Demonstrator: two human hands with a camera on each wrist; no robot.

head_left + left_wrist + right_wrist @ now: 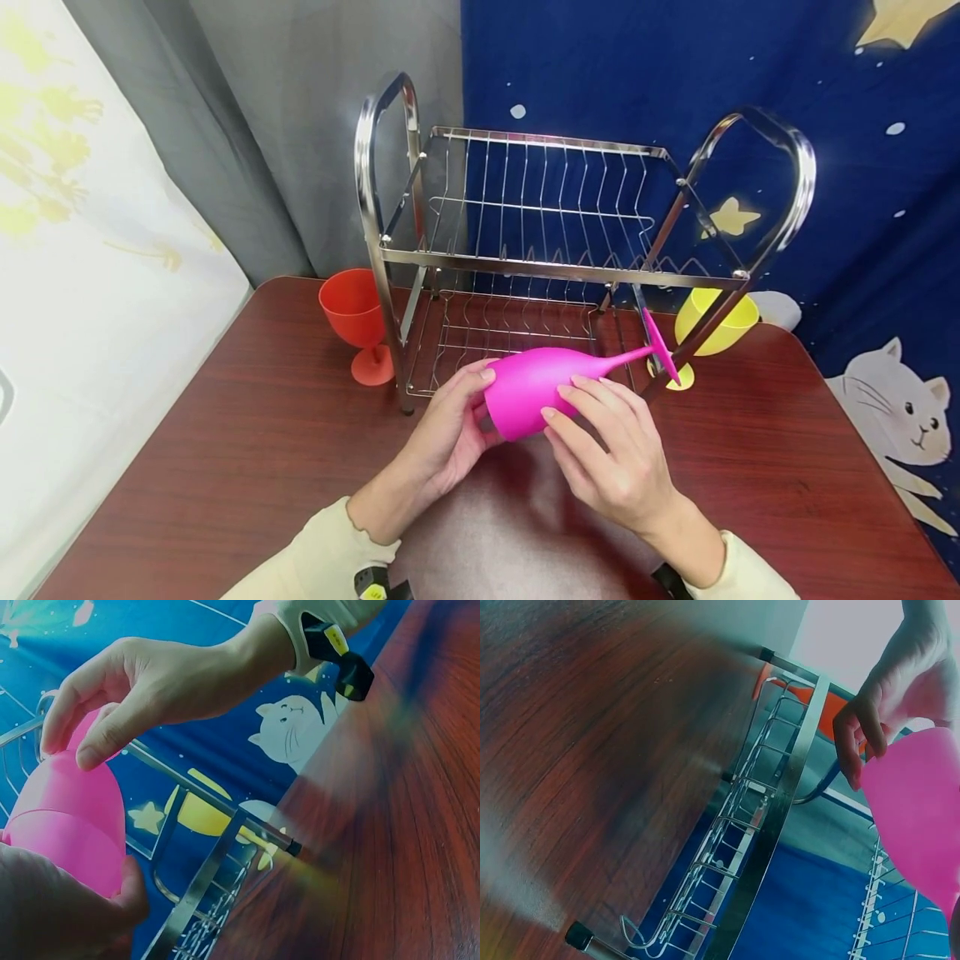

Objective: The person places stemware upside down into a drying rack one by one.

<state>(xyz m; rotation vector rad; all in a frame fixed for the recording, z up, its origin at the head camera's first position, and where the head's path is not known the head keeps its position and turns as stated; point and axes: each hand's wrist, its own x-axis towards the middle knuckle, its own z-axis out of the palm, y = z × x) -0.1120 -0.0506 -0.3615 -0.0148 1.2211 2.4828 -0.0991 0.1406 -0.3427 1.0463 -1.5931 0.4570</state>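
Note:
A bright pink plastic goblet [536, 383] lies sideways in the air between both hands, its mouth to the left and its stem and round foot to the right. My left hand [453, 425] grips the goblet at its rim, thumb on the near top side and fingers behind and below. My right hand [618, 450] holds the bowl near the stem with its fingertips; in the left wrist view the thumb and fingers of the right hand [127, 686] pinch around the narrow end. The foot overlaps the rack's right front post in the head view.
A two-tier chrome dish rack [558, 275] stands on the brown wooden table [300, 467], just beyond the hands. An orange-red goblet [356, 312] stands upright left of it, and a yellow goblet [712, 321] on its right. Curtains hang behind and at the left.

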